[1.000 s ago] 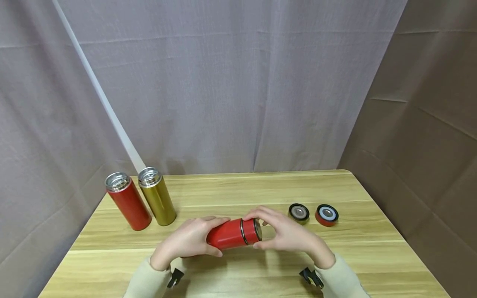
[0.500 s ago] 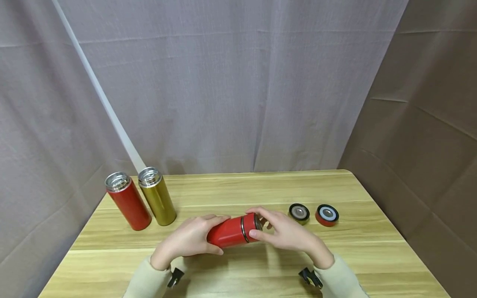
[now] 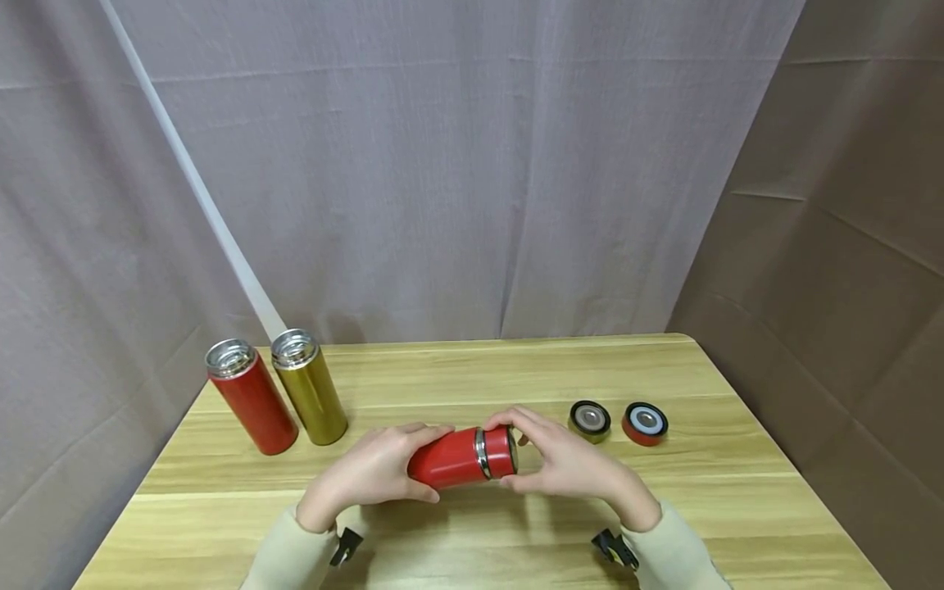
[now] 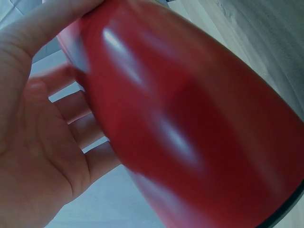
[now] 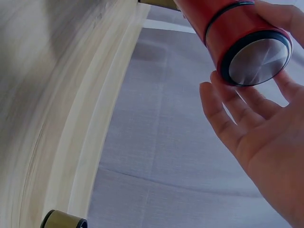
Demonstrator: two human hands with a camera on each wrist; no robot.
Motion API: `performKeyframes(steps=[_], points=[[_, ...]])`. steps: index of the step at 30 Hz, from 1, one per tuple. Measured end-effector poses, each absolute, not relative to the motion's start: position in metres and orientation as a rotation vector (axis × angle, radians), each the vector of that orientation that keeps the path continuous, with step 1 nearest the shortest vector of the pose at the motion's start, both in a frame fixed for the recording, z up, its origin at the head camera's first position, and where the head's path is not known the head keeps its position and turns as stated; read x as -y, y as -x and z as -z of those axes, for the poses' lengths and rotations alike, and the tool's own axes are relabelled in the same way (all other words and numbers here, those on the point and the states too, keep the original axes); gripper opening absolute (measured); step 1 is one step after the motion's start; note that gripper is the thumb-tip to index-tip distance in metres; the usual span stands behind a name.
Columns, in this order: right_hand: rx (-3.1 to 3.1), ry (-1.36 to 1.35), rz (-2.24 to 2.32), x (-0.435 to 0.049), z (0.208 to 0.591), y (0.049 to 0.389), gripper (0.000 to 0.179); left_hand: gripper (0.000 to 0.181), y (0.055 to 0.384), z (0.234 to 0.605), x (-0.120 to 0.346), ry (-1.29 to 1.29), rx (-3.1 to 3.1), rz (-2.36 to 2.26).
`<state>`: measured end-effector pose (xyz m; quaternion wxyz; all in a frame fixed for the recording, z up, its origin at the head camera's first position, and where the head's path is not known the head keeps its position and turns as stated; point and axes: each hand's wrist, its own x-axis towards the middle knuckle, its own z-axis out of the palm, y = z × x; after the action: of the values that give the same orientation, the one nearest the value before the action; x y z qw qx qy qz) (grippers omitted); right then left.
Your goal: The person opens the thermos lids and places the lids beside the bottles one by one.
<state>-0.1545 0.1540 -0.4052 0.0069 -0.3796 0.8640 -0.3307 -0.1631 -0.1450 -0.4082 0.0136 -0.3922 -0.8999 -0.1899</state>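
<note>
In the head view my left hand (image 3: 379, 469) grips the body of a red thermos bottle (image 3: 446, 459) near its base, thumb on the near side. The bottle lies tilted over the table, its lidded end pointing right. My right hand (image 3: 564, 459) holds the red lid (image 3: 501, 452) between thumb and fingers. A shiny silver band (image 3: 482, 453) shows between lid and body. The left wrist view has the glossy bottle body (image 4: 190, 114) large, fingers behind it. In the right wrist view, the lid's silver top (image 5: 260, 61) with its black rim faces the camera.
At the left stand an open red thermos (image 3: 258, 406) and an open gold thermos (image 3: 313, 393), close together. Right of my right hand, a gold lid (image 3: 590, 419) and another red lid (image 3: 645, 423) lie underside up on the wooden table (image 3: 442, 377). Grey curtains (image 3: 413, 180) hang behind.
My right thumb rises on the lid and drops back to its lower edge as the hand turns. The silver band between lid and body shows wider now. The left hand keeps its grip.
</note>
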Motion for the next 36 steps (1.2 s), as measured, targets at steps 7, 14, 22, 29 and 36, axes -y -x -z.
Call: performKeyframes(steps=[7,14,22,29,36], points=[[-2.761,1.032,0.975,-0.1523,0.4051,0.1558,0.061,0.084,0.1628,0.4085,0.1449,1.222,2.802,0.580],[-2.744,1.051,0.921,-0.1524,0.4077,0.1617,0.045,0.084,0.1619,0.4093,0.1445,1.244,2.802,0.543],[-2.714,1.004,0.904,-0.1510,0.4041,0.1602,0.052,0.084,0.1602,0.4109,0.1448,1.238,2.815,0.527],[-2.727,0.982,0.884,-0.1495,0.4018,0.1569,0.061,0.085,0.1601,0.4114,0.1446,1.225,2.844,0.541],[-2.727,1.015,0.876,-0.1482,0.3996,0.1558,0.058,0.085,0.1615,0.4108,0.1453,1.238,2.854,0.553]])
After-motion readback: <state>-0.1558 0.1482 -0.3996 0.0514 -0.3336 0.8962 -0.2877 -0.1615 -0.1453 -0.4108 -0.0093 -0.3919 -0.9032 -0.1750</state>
